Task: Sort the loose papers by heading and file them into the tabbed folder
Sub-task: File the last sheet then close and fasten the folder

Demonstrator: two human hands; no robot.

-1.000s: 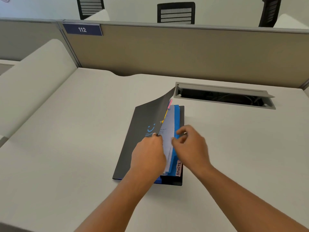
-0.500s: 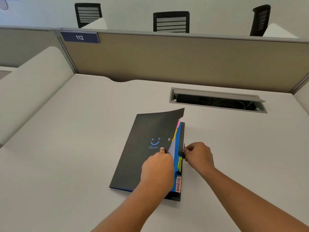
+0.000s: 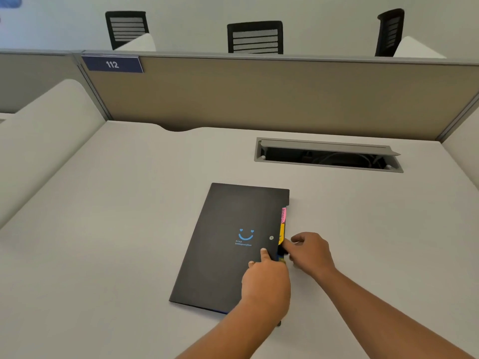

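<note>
Tabbed folder point(image 3: 225, 255) lay closed and flat at mid-bench point(image 3: 103, 229), the left hand point(image 3: 267, 283) gripping its cover's right edge, the right hand point(image 3: 311, 252) pinching that same edge.

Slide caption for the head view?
Left hand and right hand hold the tabbed edge of a closed black folder on the desk.

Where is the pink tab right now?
In the head view, the pink tab pokes out of the right edge of the black folder, near its far corner, just beyond the yellow tab and the right hand.
</note>
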